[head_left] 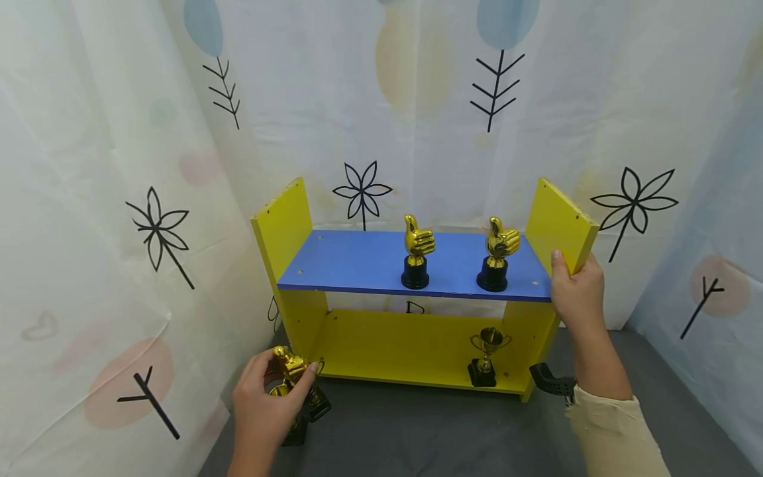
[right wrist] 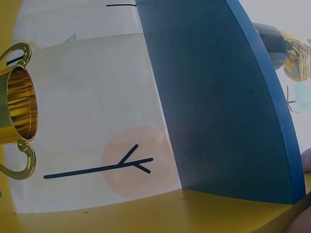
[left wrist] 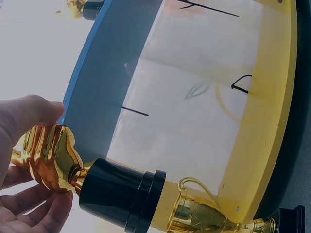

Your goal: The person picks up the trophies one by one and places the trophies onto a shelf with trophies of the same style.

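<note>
Probably partway: can count two trophies (head_left: 419,245) on blue shelf (head_left: 357,258), one cup (head_left: 492,339) on lower shelf (head_left: 381,344); would reckon third trophy (left wrist: 51,158) and second cup (left wrist: 194,213) left to place; grasping third trophy in fingers of left hand (head_left: 265,401), before lower shelf's left end; gripping side panel (head_left: 560,218) with right hand (head_left: 578,295); showing shiny gold thumbs-up over round black base

On the blue flat upper board (head_left: 357,260), one gold-and-black thumbs-up trophy (head_left: 414,270) stood left of a second such trophy (head_left: 492,274). Beneath the latter, a gold-and-black two-handled cup (head_left: 483,372) stood on the yellow flat lower board (head_left: 393,344). Front left, a third gold-and-black thumbs-up trophy (head_left: 291,364) was in the left hand (head_left: 266,405).
</note>
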Demonstrator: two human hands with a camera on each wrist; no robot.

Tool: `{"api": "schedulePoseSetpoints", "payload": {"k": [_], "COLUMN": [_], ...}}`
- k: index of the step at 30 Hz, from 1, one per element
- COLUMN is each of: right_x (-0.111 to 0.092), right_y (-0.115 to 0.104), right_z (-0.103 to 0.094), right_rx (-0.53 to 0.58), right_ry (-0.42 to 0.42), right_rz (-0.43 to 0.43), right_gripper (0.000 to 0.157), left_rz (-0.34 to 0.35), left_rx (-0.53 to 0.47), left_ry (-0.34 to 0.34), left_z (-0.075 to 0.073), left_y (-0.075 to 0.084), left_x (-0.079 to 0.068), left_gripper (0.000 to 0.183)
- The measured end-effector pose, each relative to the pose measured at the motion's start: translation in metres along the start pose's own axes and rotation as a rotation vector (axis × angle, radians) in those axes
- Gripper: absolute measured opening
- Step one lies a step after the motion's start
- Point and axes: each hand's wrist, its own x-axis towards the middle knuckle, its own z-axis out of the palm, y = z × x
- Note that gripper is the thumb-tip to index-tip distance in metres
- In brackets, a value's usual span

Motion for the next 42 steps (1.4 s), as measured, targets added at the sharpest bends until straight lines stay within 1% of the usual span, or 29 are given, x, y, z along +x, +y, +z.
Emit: {"api": "schedulePoseSetpoints", "payload": {"k": [5,9,13,20,24,33,37,42], "right_x": [0.001,0.001,0.001,0.001,0.001,0.0,0.0,-0.001], "right_y": [0.001,0.001,0.001,0.001,0.0,0.0,-0.001,-0.001], "right_z": [0.0,0.0,0.001,0.001,0.001,0.001,0.001,0.0], "right_rx": [0.004,0.003,0.001,0.006,0.008,0.009,0.002,0.005], "right_ry": [0.006,0.011,0.009,0.014,0.009,-0.003,0.002,0.002], "right_rz": [-0.005,-0.018,-0.023,-0.031,-0.025,0.007,0.003,-0.007], "right_gripper": [0.055,0.054,0.054,0.053,0.054,0.055,0.054,0.054], "left_rz": [-0.005,-0.004,0.014,0.066,0.08,0.074,0.07,0.083], "left_rx": [0.022,0.014,-0.012,-0.039,-0.051,-0.07,-0.075,-0.073], "left_ry": [-0.015,-0.03,-0.034,-0.028,-0.029,-0.049,-0.05,-0.05], "left_z": [0.003,0.005,0.006,0.011,0.013,0.016,0.018,0.02], "left_y": [0.003,0.006,0.008,0.009,0.01,0.016,0.017,0.018], "left_x": [0.002,0.003,0.004,0.005,0.006,0.007,0.007,0.007], "left_gripper": [0.051,0.05,0.05,0.049,0.049,0.049,0.049,0.05]}}
